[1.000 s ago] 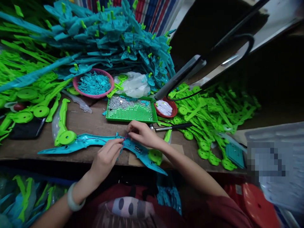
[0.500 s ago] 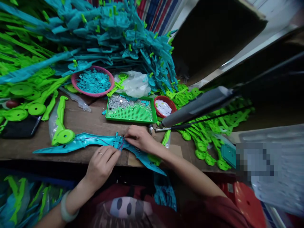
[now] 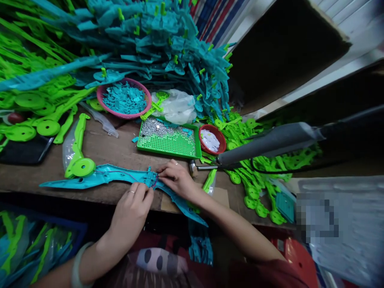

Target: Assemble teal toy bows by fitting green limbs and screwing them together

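Note:
A long blue plastic bow-shaped shell lies hollow side up along the table's near edge. Thin dark red and purple wires run inside it toward its middle. My left hand, ring on one finger, is closed at the shell's near edge, fingertips by the wires. From the right, my right hand pinches the wire at the shell's middle; the fingers partly hide it. A green round-ended piece with a clear blade rests against the shell's left part. Another green and clear part sits behind my right wrist.
Behind the shell stand a green tray of small metal screws, a pink basket of blue bits and a red basket of white pieces. A grey-wrapped screwdriver hangs at right. Blue and green piles surround the table.
The view has shifted slightly. Both hands stay at the shell's middle; the right hand's fingers have changed their pose a little at the wires. The hanging tool appears farther right.

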The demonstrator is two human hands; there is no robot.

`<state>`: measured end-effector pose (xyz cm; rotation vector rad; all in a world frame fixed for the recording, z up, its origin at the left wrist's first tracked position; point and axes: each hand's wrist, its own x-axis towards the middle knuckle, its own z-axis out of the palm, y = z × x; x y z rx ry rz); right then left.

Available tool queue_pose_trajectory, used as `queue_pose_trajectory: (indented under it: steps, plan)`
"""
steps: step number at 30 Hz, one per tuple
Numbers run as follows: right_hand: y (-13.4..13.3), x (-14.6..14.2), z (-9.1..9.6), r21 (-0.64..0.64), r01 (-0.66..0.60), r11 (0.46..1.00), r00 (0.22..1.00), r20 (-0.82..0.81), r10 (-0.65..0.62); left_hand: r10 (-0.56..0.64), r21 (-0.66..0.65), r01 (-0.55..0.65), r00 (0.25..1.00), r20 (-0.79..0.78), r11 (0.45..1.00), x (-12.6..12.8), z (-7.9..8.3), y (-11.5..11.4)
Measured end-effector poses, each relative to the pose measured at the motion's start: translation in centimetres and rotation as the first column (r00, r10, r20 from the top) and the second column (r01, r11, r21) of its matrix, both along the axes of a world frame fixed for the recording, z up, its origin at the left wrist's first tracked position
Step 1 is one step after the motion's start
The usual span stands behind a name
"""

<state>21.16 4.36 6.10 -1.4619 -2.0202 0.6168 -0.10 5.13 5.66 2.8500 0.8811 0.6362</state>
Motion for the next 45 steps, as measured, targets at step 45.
queue_pose_trajectory:
  steps: [45]
  plan:
    - [-3.5,3.7,2.6,0.08,0.066,0.995,0.988,-0.148,-0.053,-0.527,-0.074,0.523,0.847,-0.067,0.849,-0.9,-0.1,6.1]
